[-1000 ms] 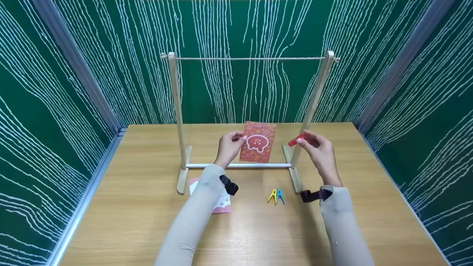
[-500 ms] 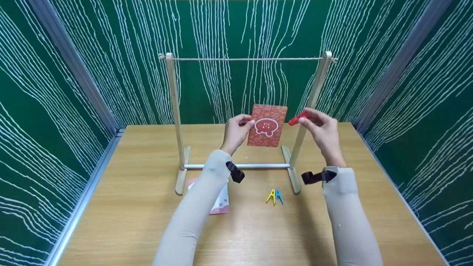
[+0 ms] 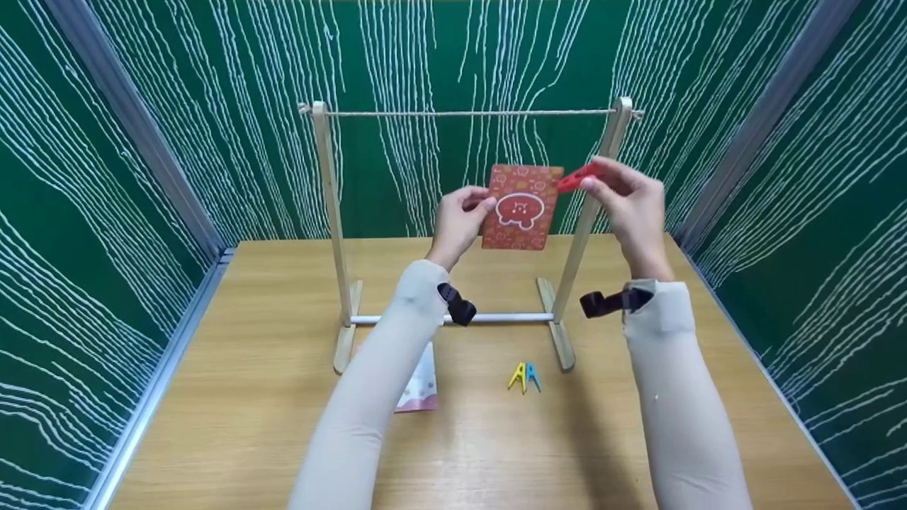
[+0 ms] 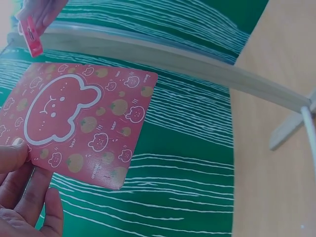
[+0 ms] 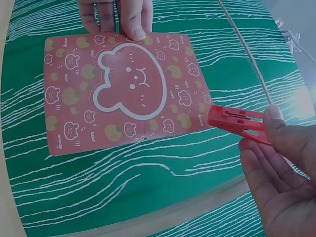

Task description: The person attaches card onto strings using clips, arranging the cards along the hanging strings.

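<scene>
My left hand [image 3: 460, 221] pinches the left edge of a red card [image 3: 523, 209] printed with a white-outlined bear face, upside down in the head view. The card hangs in the air between the frame's posts, below the string [image 3: 468, 113]. In my right hand [image 3: 633, 212], thumb and fingers pinch a red clothespin [image 5: 234, 120] by its handle end. The clothespin's nose points at the card's upper right corner and overlaps it in the right wrist view. Seen from the left wrist, the clothespin [image 4: 31, 38] shows just beyond the card's edge.
A wooden frame with two posts [image 3: 330, 212] and a white bottom bar [image 3: 510, 318] stands on the table [image 3: 234, 397]. In front of it lie a yellow clothespin [image 3: 519, 377], a blue clothespin [image 3: 533, 377] and a pink-and-white card [image 3: 423, 386], partly hidden by my left forearm.
Both hands have risen toward the string, carrying the red card and red clothespin upward and slightly right. The clothespin has come closer to the card's upper right corner.
</scene>
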Action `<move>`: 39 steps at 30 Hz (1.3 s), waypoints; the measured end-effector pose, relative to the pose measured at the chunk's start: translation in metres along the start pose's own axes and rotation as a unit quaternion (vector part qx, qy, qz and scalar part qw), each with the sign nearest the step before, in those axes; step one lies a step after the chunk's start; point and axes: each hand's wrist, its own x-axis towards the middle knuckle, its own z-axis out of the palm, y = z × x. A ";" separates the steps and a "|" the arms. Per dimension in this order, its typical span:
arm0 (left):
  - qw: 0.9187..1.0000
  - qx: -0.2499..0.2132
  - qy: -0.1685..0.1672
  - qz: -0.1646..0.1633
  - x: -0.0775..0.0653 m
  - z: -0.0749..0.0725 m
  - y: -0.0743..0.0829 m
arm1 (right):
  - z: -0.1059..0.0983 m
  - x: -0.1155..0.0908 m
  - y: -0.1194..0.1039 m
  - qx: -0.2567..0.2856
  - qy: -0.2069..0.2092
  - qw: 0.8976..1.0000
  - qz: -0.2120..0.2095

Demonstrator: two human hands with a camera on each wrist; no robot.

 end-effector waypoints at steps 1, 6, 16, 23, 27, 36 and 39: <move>1.000 0.002 0.000 0.003 0.001 -0.001 0.003 | 0.000 0.002 -0.003 0.003 0.002 1.000 -0.001; 1.000 0.013 0.001 0.009 0.008 -0.003 0.014 | -0.001 0.011 -0.017 0.024 0.010 1.000 0.001; 1.000 0.014 0.008 0.027 0.017 0.000 0.033 | 0.005 0.028 -0.037 0.086 0.046 0.995 -0.025; 0.999 0.005 0.006 0.035 0.021 0.002 0.044 | 0.008 0.033 -0.052 0.119 0.074 0.989 -0.039; 1.000 0.006 0.006 0.028 0.021 0.003 0.047 | 0.010 0.035 -0.059 0.129 0.076 0.988 -0.040; 0.999 0.001 0.008 0.043 0.023 0.005 0.053 | 0.013 0.044 -0.066 0.117 0.087 0.988 -0.044; 0.999 -0.004 0.006 0.042 0.023 0.005 0.055 | 0.014 0.043 -0.072 0.099 0.085 0.991 -0.039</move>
